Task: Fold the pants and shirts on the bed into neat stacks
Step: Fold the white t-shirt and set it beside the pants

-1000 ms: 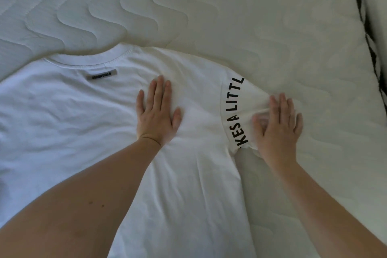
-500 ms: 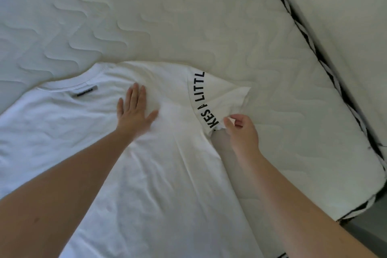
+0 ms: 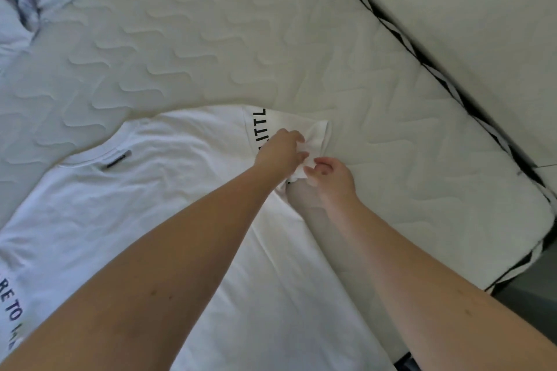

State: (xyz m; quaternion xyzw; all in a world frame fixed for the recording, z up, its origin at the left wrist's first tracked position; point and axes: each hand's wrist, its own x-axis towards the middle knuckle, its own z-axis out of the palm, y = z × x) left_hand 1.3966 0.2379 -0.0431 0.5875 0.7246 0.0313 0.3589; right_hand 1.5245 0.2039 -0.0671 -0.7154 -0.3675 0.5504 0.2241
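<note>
A white T-shirt (image 3: 168, 220) lies spread flat on the quilted mattress (image 3: 229, 39), collar with a small dark label toward the far side. Black lettering runs along its right sleeve (image 3: 316, 132) and along the left edge of the view. My left hand (image 3: 280, 150) reaches across the shirt and pinches the crumpled sleeve fabric. Just beside it, my right hand (image 3: 330, 173) has its fingers curled and pinches the sleeve's lower edge. Both hands are close together at the sleeve.
A crumpled pale grey garment (image 3: 27, 6) lies at the far left corner of the bed. The mattress edge with black-and-white trim (image 3: 437, 72) runs diagonally on the right, against a pale wall. Floor shows at the bottom right.
My left hand left the shirt's chest and moved right to the sleeve, taking hold of it. My right hand kept pinching the sleeve edge. The view swung left and up.
</note>
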